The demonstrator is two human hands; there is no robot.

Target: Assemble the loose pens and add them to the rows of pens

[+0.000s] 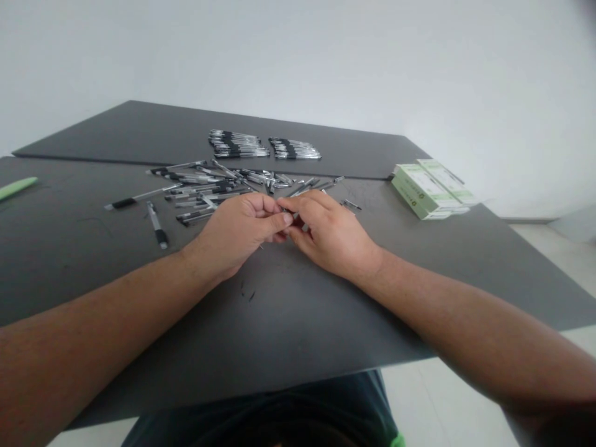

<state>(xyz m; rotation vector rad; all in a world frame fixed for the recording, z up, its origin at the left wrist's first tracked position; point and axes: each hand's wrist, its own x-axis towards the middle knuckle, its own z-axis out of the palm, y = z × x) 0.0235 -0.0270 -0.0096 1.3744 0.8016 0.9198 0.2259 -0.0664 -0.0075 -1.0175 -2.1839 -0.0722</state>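
My left hand [249,223] and my right hand [328,230] meet over the middle of the grey table, fingertips pinched together. Between them is a thin pen part, mostly covered by the fingers; a slim tip [261,247] pokes out below my left palm. Just beyond the hands lies a loose heap of clear pens with black grips [205,186]. Shorter dark pen parts [305,185] are scattered at its right side. One pen [157,225] lies apart, left of my left wrist.
Two neat rows of pens, a left row [238,144] and a right row [294,149], lie on the rear table. Green-and-white boxes [431,189] stand at the right. A light green object [17,187] lies at the left edge. Small black bits [252,297] dot the near tabletop.
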